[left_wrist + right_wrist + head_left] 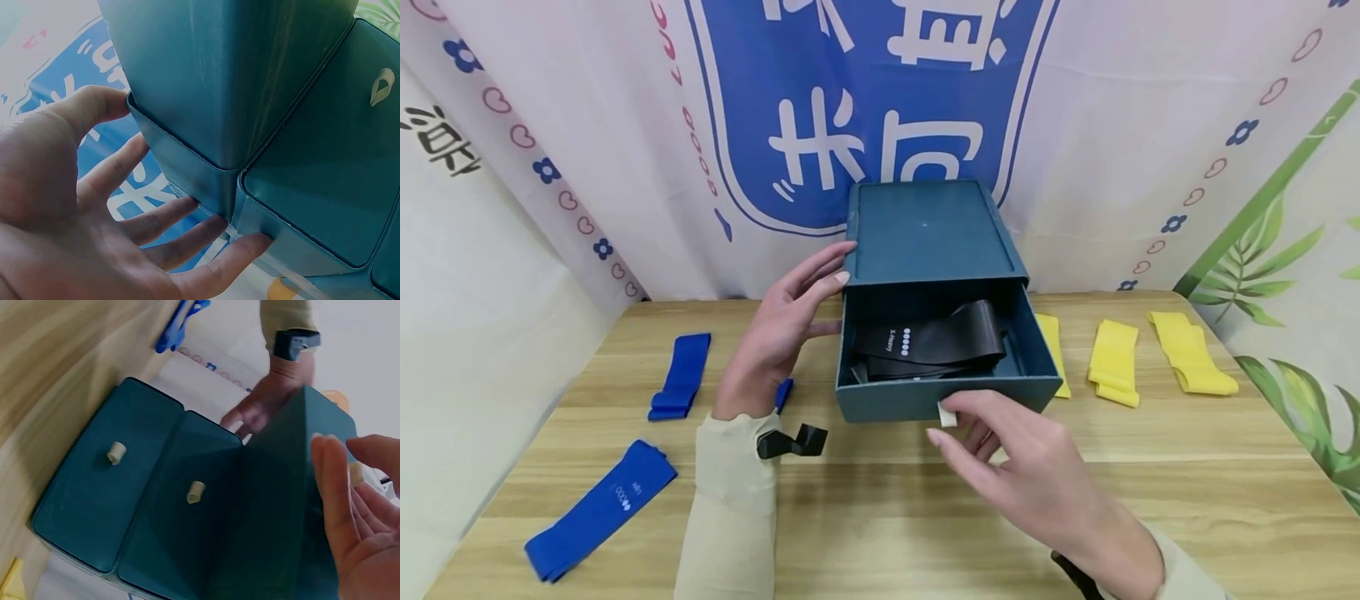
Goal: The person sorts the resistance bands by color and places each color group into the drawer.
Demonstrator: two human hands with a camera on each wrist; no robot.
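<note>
A dark teal drawer box [928,229] stands at the back of the table with its top drawer [880,404] pulled out. Inside the drawer lie folded black resistance bands [925,342], one printed "X-Heavy". My left hand [769,333] rests against the left side of the box, its fingers spread and fairly straight in the left wrist view. At the drawer front, my right hand [1037,462] has its index fingertip by the pale pull tab [948,415]. The thumb stands apart from the tab, and the other fingers are loosely bent.
Blue bands [610,508] lie on the left of the wooden table [865,517], one partly hidden behind the left wrist. Several yellow bands [1114,360] lie on the right. Lower closed drawers [156,419] carry pale tabs. A printed curtain [625,100] hangs behind the box.
</note>
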